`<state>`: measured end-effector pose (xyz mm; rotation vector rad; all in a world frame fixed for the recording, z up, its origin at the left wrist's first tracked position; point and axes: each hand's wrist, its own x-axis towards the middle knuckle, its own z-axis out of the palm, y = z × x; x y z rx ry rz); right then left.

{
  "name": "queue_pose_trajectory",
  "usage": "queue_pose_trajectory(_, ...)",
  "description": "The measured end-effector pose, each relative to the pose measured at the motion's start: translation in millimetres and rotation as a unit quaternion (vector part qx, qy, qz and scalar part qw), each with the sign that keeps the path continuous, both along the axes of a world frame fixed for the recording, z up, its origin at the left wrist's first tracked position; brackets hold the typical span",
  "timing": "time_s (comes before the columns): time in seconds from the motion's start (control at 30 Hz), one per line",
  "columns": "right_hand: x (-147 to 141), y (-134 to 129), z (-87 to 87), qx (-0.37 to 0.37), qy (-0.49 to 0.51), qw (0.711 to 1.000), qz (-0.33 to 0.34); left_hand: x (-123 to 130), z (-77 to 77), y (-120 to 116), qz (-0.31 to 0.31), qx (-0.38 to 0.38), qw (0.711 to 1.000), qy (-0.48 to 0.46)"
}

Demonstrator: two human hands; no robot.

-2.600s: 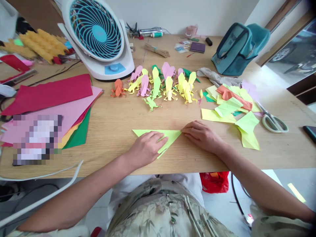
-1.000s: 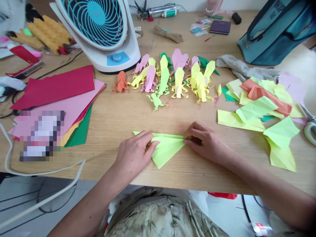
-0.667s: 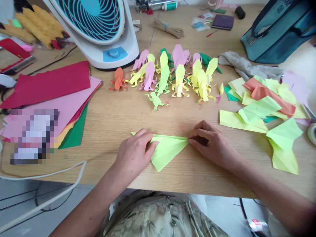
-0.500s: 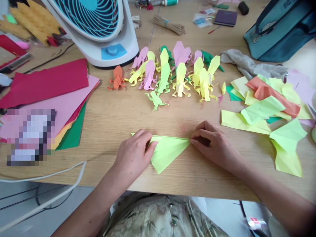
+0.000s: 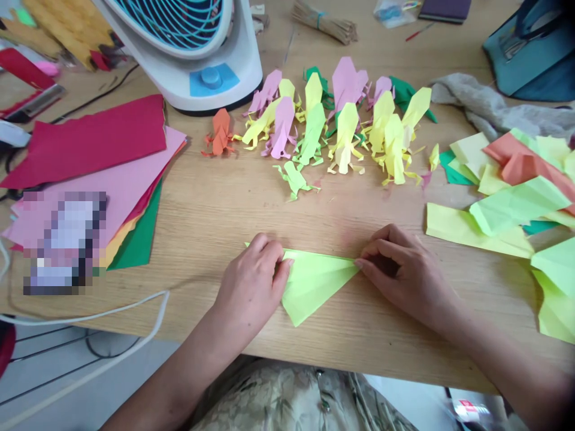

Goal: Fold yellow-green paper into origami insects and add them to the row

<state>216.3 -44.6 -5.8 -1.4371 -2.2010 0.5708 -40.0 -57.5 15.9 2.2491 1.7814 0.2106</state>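
Note:
A light green sheet of paper [image 5: 312,287], folded into a rough triangle, lies near the table's front edge with one corner pointing toward me. My left hand [image 5: 256,278] pinches its upper left part between thumb and fingers, hiding some of that side. At the opposite end, my right hand [image 5: 398,269] pinches the pointed right corner between thumb and fingertips. A straight folded edge runs between both hands. Beyond them stand several folded paper figures, among them a small light green one [image 5: 294,179], an orange one [image 5: 221,133] and a pale yellow one [image 5: 345,137].
Coloured paper sheets [image 5: 90,173] and a blurred-out device [image 5: 67,242] lie at left, near a white cable [image 5: 155,305]. A fan [image 5: 211,84] stands behind. Loose paper pieces [image 5: 521,197], a grey cloth [image 5: 489,108] and a teal bag [image 5: 534,60] are at right.
The view has shifted, so the table's contents appear moved, mostly to the right. Both hands keep their pinch on the green paper, whose shape looks the same.

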Motion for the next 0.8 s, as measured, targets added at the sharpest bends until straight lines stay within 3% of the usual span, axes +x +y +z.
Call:
queue_pose_trajectory(0.5,-2.7,1.5,-0.4,0.006,-0.022,1.0,-0.005,6.5,0.1,0.2,0.011,-0.031,0.998,0.059)
queue_pose_trajectory(0.63,-3.7,2.0,-0.3,0.007,-0.025,1.0,-0.005,7.4,-3.5,-3.2,0.026,0.019,0.998,0.06)
queue_pose_trajectory(0.7,-3.9,2.2,-0.2,0.009,-0.026,1.0,-0.004,6.1,-6.8,-2.5,-0.027,0.077,0.996,0.041)
queue_pose_trajectory(0.8,-3.8,2.4,0.1,0.01,-0.03,1.0,-0.004,2.0,-10.3,1.7,-0.186,0.123,0.975,0.013)
